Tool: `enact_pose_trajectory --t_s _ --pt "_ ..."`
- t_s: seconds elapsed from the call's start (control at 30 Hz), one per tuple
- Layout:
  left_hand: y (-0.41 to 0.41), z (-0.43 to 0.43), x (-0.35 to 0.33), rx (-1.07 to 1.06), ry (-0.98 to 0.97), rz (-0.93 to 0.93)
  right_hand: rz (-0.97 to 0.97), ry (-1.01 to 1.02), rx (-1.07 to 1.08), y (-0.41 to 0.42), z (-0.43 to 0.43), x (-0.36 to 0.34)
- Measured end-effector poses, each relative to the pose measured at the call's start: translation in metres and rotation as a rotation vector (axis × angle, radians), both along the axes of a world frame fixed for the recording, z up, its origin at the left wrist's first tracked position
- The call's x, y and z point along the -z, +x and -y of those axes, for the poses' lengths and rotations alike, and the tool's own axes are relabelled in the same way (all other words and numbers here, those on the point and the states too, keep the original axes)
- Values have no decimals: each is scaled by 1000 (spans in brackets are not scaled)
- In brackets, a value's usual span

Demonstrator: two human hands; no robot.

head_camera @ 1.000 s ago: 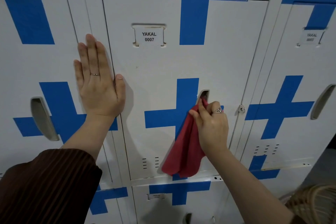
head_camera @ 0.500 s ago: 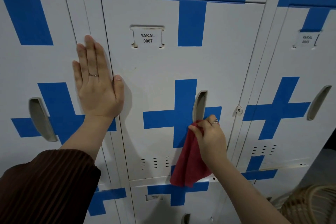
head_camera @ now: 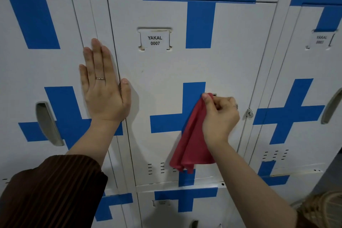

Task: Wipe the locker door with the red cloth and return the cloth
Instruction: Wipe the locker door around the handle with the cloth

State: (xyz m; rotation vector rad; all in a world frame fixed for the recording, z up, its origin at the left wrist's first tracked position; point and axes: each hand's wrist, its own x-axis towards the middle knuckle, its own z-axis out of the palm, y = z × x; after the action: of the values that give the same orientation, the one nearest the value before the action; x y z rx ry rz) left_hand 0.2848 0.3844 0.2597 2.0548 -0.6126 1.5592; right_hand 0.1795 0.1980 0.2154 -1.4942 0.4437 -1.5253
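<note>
The white locker door (head_camera: 166, 79) with blue cross stripes and a label reading YAKAL 0007 fills the middle of the head view. My right hand (head_camera: 219, 118) pinches the top of the red cloth (head_camera: 192, 142) against the door, over the recessed handle, which is almost wholly hidden. The cloth hangs down to the vent slots. My left hand (head_camera: 103, 87) lies flat, fingers together and pointing up, on the frame strip at the door's left edge.
Neighbouring lockers with recessed handles stand on the left (head_camera: 48, 122) and right (head_camera: 331, 107). A hasp (head_camera: 249, 113) sits at the door's right edge. More locker doors lie below. A wicker object (head_camera: 322, 209) shows at bottom right.
My right hand dipped down the door with the red cloth, then came back up to the handle. My left hand stayed flat in the same spot.
</note>
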Motion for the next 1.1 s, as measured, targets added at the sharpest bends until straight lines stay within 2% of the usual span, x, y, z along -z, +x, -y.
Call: enact_pose_trajectory --t_s 0.07,0.2,0.33,0.53,0.7,0.9,1.1 --pt "0 0 0 1 -2 0 -20 -157 55 1 -2 15" --pt "0 0 0 8 0 -4 -245 -512 104 -6 11 40" --pt "-1 0 -1 7 -4 -5 -431 -655 94 -25 20 60" --pt "0 0 0 8 2 -1 -669 -732 132 -33 21 60" --pt "0 -1 -1 9 1 -11 -850 -680 94 -30 20 46" --pt "0 0 -1 4 1 -9 -869 -646 55 -31 18 44" --pt "0 0 0 7 -6 -1 -821 -805 115 -40 14 63"
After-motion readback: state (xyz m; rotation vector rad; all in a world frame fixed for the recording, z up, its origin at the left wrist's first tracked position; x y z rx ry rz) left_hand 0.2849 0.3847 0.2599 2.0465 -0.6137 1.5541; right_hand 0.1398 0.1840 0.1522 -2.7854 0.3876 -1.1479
